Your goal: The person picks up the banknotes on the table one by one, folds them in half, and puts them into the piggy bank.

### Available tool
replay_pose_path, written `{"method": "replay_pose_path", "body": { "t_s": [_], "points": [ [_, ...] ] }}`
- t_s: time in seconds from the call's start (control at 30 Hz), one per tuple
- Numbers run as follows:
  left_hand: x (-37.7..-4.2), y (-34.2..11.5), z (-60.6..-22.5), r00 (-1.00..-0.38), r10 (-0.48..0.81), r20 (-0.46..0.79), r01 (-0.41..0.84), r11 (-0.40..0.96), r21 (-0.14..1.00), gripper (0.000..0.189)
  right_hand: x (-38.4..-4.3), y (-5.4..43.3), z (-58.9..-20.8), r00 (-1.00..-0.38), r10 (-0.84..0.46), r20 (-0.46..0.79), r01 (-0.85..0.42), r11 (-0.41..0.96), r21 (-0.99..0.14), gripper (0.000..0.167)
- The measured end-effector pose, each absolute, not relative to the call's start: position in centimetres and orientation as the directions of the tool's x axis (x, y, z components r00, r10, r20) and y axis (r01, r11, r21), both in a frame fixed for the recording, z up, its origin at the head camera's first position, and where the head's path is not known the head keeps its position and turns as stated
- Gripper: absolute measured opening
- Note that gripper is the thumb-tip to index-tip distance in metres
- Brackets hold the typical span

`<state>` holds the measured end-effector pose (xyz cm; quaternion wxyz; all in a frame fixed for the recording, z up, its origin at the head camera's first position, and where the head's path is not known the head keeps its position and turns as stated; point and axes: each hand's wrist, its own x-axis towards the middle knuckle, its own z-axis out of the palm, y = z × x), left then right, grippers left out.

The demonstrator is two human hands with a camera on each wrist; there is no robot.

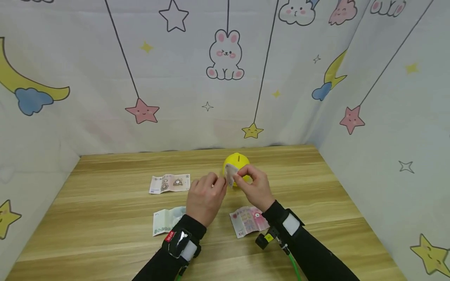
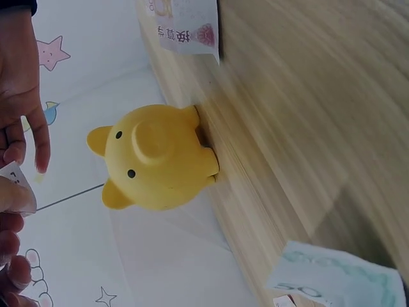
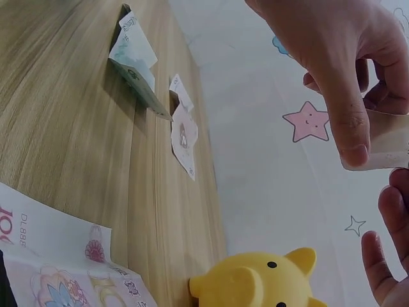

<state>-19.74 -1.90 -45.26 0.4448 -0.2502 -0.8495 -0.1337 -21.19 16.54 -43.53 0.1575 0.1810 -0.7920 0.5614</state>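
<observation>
Both hands meet over the table in front of a yellow piggy bank (image 1: 239, 158), with a small folded banknote (image 1: 230, 172) between them. My right hand (image 1: 256, 188) pinches one side, its thumb flat on the paper in the right wrist view. The left hand (image 1: 206, 198) pinches the other side, thumb laid over the note (image 2: 25, 199) in the left wrist view. A dark slot shows on top of the piggy bank, whose snout (image 2: 153, 139) faces me. The held banknote overlaps the bank in the head view.
A pinkish-grey banknote (image 1: 170, 183) lies at left on the wooden table (image 1: 105, 218). Closer in, a green banknote (image 1: 166, 220) lies partly behind the left wrist. A creased pink banknote (image 1: 246, 220) lies below the right hand. Patterned cloth walls (image 1: 190, 132) enclose the back and sides.
</observation>
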Motion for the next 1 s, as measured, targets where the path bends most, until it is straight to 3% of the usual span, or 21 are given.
{"method": "replay_pose_path", "body": {
  "t_s": [0.17, 0.4, 0.53, 0.8, 1.0],
  "points": [
    [-19.5, -2.6, -44.9, -0.529, 0.293, 0.797, 0.569, 0.818, 0.077, 0.027, -21.4, 16.8, -43.6, -0.882, -0.118, 0.457, -0.470, 0.302, -0.829, 0.010],
    [-19.1, -3.6, -44.9, -0.748, 0.144, 0.647, 0.599, 0.566, 0.567, 0.019, -21.5, 17.1, -43.6, -0.889, -0.094, 0.449, -0.455, 0.310, -0.835, 0.009],
    [-19.1, -3.8, -44.8, -0.835, 0.099, 0.542, 0.532, 0.399, 0.747, 0.027, -21.6, 17.2, -43.7, -0.890, -0.084, 0.449, -0.452, 0.306, -0.838, 0.009],
    [-19.7, -4.2, -44.9, -0.947, 0.125, 0.296, 0.316, 0.195, 0.929, 0.019, -21.6, 17.2, -43.7, -0.888, -0.096, 0.450, -0.456, 0.310, -0.834, 0.009],
    [-20.1, -4.3, -45.0, -0.968, 0.199, 0.152, 0.176, 0.109, 0.978, 0.023, -21.5, 17.1, -43.7, -0.891, -0.122, 0.438, -0.453, 0.311, -0.835, 0.010]
  ]
}}
